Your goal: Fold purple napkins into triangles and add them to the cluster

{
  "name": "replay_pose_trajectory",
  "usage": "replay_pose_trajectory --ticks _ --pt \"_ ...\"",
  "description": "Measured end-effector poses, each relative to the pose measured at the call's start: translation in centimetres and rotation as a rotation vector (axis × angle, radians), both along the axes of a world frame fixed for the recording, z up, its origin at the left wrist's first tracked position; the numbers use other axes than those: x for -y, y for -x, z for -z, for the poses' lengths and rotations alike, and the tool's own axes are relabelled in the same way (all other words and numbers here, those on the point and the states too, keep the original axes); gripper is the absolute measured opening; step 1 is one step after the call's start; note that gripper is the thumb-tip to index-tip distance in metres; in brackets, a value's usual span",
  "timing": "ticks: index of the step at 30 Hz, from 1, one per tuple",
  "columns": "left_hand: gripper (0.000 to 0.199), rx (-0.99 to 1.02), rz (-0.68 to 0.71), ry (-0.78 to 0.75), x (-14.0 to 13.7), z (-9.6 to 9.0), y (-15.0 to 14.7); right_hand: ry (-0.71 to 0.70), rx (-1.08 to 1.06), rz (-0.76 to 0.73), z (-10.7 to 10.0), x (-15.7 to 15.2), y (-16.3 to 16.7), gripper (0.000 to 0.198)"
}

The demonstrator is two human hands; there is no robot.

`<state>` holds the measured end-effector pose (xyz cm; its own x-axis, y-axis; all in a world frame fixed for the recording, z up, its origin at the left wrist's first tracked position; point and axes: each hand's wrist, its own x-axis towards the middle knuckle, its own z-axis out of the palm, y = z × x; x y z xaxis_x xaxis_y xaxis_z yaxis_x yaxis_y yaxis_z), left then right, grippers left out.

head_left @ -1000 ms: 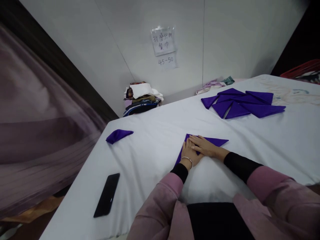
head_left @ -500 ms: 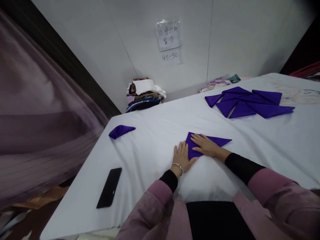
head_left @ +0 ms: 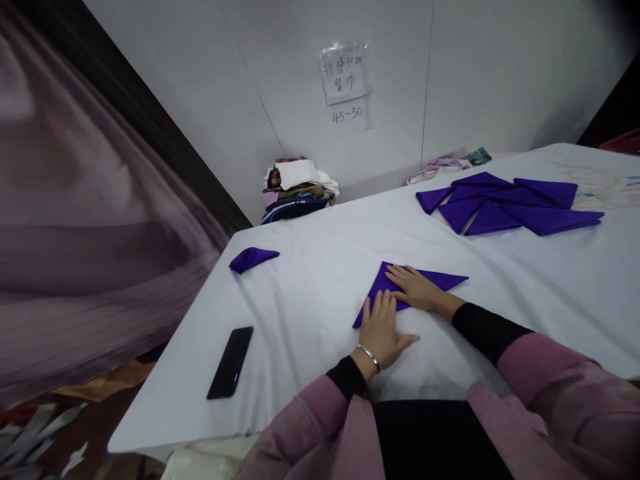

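Observation:
A purple napkin (head_left: 375, 288), folded to a triangle, lies flat on the white-covered table in front of me. My right hand (head_left: 414, 288) rests palm down on its middle, fingers stretched out. My left hand (head_left: 383, 328) is open at the napkin's near edge, its fingertips over the cloth and its thumb spread toward the right. The near left corner of the napkin shows beside my left fingers. Parts of the cloth under both hands are hidden.
Several folded purple napkins (head_left: 500, 203) overlap at the table's back right. One standing folded purple napkin (head_left: 253, 259) is at the left edge, with a black phone (head_left: 231, 363) nearer me. Beyond the table, a clothes pile (head_left: 297, 190) sits by the wall; a paper sign (head_left: 346, 83) hangs above.
My left hand has shifted right and toward me, uncovering the napkin's near left corner. My right hand stays on the cloth. The whole view has shifted slightly.

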<state>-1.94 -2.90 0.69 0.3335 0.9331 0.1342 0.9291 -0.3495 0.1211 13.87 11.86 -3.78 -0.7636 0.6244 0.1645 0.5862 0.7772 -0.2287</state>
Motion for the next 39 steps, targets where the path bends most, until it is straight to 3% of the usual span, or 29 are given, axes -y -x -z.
replay_pose_trajectory --ticks 4,27,33,39 --pt "0.088 0.007 0.113 0.034 1.0 0.4 -2.0 0.005 -0.005 -0.001 -0.2 -0.1 0.0 0.072" --pt "0.085 0.043 0.000 0.082 4.0 1.2 0.4 0.012 -0.009 -0.002 0.5 -0.2 -0.3 0.075" --pt "0.080 0.035 -0.106 0.077 4.8 1.0 2.4 0.021 -0.013 -0.008 0.4 -0.3 -0.3 0.075" --pt "0.048 0.180 -0.355 0.044 3.8 1.1 4.5 0.039 -0.035 -0.014 0.7 -0.3 -0.3 0.074"
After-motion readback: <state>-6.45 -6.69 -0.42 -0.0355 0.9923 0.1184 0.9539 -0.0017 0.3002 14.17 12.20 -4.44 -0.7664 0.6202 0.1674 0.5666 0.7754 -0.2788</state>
